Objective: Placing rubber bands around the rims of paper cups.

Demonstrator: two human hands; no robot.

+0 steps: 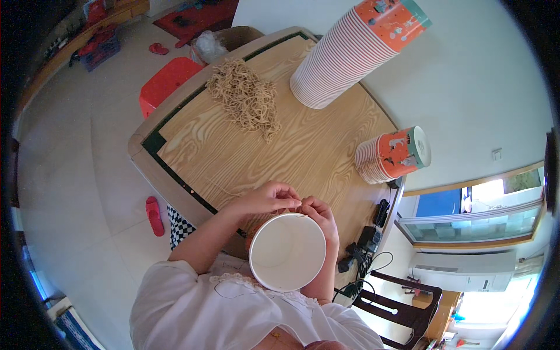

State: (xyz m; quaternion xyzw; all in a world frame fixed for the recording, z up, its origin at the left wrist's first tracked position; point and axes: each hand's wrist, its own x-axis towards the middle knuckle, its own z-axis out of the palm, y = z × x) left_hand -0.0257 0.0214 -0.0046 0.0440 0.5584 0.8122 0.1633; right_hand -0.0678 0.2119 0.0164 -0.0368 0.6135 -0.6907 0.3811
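A white-lined paper bucket [287,252], its mouth turned toward me, rests against my chest at the table's near edge. Its outside shows only as a sliver of orange at the left. At its far rim my left hand [269,198] and my right hand [319,214] meet, fingertips pinched together. Something small and brownish shows between them, too small to name. Farther off on the table lies a tangled heap of tan cord pieces [245,96]. To the right stands a short stack of orange printed paper buckets [392,156], with tan strands along its side.
A tall stack of similar buckets [344,58] rises at the table's far side by the wall. Black cables and adapters [367,239] crowd the right edge, near a dark chair [402,309]. A red stool [166,81] and a red slipper [154,216] are on the left.
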